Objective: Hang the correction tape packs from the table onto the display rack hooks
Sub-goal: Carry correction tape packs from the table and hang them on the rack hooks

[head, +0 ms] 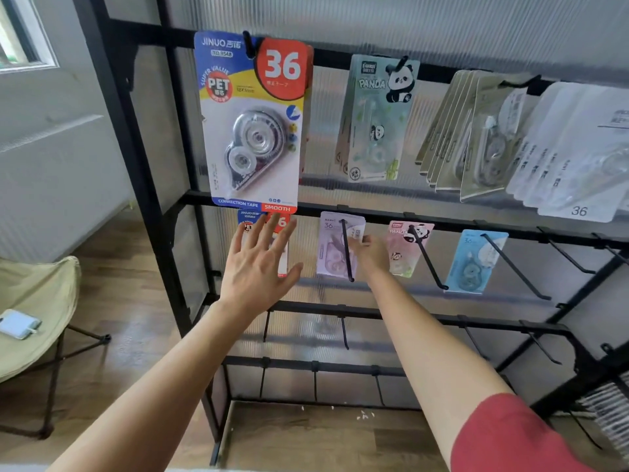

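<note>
Mid-frame, the left hand [258, 264] spreads open before a small JINUO pack [250, 221] while the right hand [371, 255] pinches the right edge of the lilac pack [335, 248], with bare hooks [344, 332] below.

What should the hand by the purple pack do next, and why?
Probably let go and draw back: the right hand seems to pinch the purple pack by its edge, and that pack already hangs far back on its hook.
</note>
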{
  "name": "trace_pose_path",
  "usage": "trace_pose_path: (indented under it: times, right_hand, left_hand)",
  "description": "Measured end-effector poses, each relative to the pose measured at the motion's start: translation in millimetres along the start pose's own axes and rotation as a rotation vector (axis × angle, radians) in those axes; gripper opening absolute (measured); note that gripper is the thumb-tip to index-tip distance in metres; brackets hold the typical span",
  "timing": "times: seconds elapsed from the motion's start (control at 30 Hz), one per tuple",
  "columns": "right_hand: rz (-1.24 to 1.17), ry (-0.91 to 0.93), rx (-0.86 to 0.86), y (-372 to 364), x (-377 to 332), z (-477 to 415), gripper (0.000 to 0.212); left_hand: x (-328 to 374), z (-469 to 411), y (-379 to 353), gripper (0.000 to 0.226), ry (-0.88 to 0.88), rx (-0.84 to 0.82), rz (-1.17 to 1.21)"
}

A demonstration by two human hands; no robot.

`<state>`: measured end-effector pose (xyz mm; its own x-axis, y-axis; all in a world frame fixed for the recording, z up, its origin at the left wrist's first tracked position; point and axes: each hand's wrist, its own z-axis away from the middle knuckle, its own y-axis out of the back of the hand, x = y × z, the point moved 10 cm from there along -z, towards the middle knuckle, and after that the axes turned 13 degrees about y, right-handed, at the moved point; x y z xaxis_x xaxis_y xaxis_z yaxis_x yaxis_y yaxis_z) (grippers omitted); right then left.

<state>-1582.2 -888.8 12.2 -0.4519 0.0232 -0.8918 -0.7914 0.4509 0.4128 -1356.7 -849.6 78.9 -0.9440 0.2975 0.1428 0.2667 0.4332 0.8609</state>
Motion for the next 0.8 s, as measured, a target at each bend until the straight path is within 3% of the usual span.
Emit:
trace_pose_path:
  times: [0.17, 0.4, 0.63, 0.8]
  right_hand:
    - [-0.008, -0.014, 0.054, 10, -4, 30, 0.055]
    - [0.065, 0.033, 0.022, 31, -3, 104, 0.058]
    - [0.642, 0.225, -0.17, 37, 0, 178, 0.072]
    - [0.905, 0.243, -0.371, 28, 25, 227, 0.073]
  left_hand:
    - [3, 1, 2, 0.075, -0.007, -0.043, -0.007]
    - [9, 8, -1, 0.072, -0.071, -0.224, -0.127]
    - [28, 67, 9, 0.07, -0.104, -0.243, -0.042]
    - [26, 136, -18, 0.07, 0.009, -0.376, -0.007]
